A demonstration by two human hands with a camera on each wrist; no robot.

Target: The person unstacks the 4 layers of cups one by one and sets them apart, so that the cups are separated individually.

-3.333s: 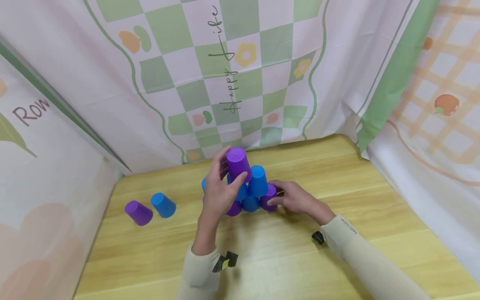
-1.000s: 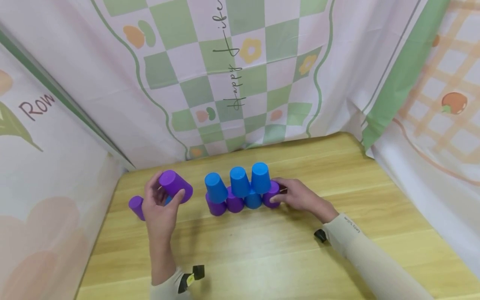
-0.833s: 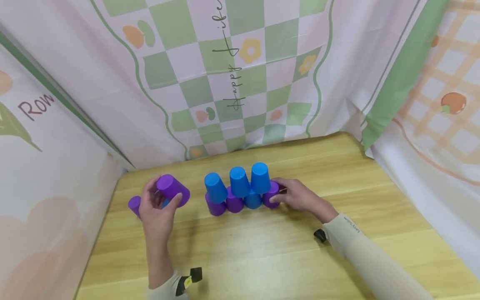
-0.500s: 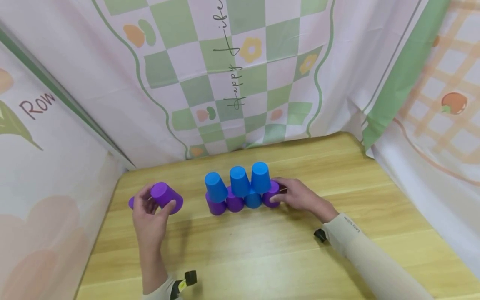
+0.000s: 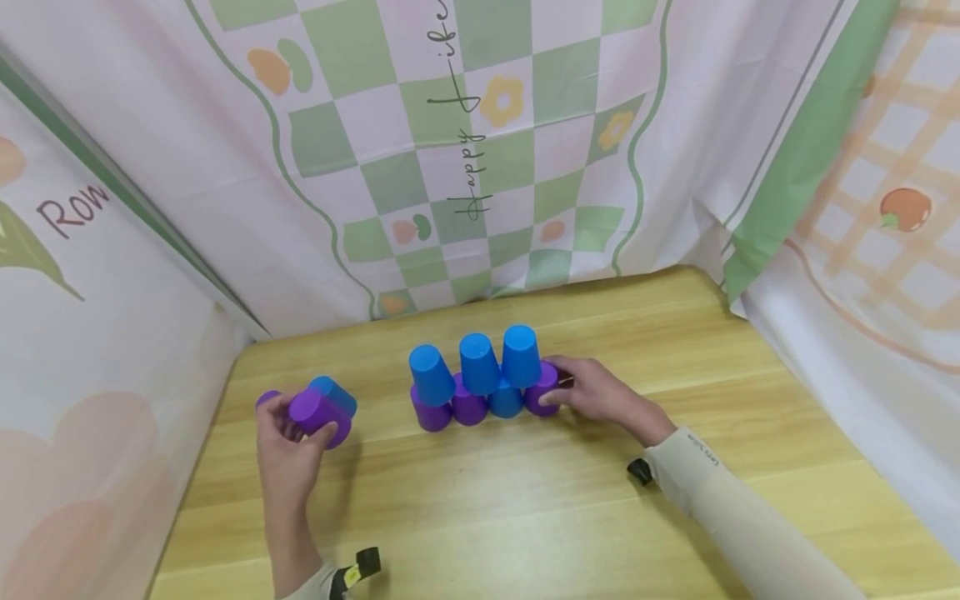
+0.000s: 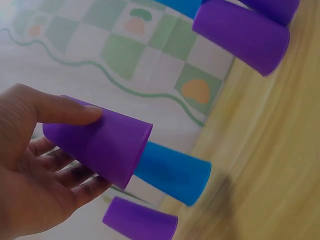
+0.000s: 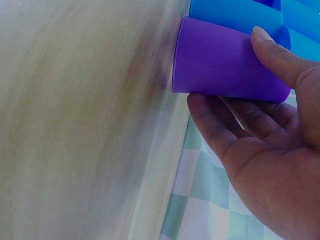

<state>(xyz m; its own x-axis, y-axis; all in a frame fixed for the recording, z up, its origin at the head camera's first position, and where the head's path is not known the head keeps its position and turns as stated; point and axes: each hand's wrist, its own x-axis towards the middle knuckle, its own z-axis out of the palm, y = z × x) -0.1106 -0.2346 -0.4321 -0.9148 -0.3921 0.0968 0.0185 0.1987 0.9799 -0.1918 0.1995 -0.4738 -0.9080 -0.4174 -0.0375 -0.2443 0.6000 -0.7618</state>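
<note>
My left hand [image 5: 282,458] holds a purple cup [image 5: 318,413] upside down, thumb on one side and fingers on the other. In the left wrist view, that cup overlaps an upturned blue cup [image 6: 175,172] behind it; another purple cup [image 6: 140,219] stands beside the blue one. At the middle of the table, three blue cups [image 5: 478,363] sit on a row of several upturned purple and blue cups [image 5: 469,402]. My right hand [image 5: 603,396] grips the purple cup [image 7: 225,62] at that row's right end, with its thumb and fingers on opposite sides.
The wooden table [image 5: 510,508] reaches back to a checkered cloth [image 5: 480,150] hanging behind it. Further printed cloths [image 5: 97,317] hang at the left and right sides. A black wrist mount [image 5: 356,571] sits at the left cuff.
My left hand has taken the purple cup from atop the blue cups and carried it left and down, close to the two loose cups. My right hand has stayed on its cup.
</note>
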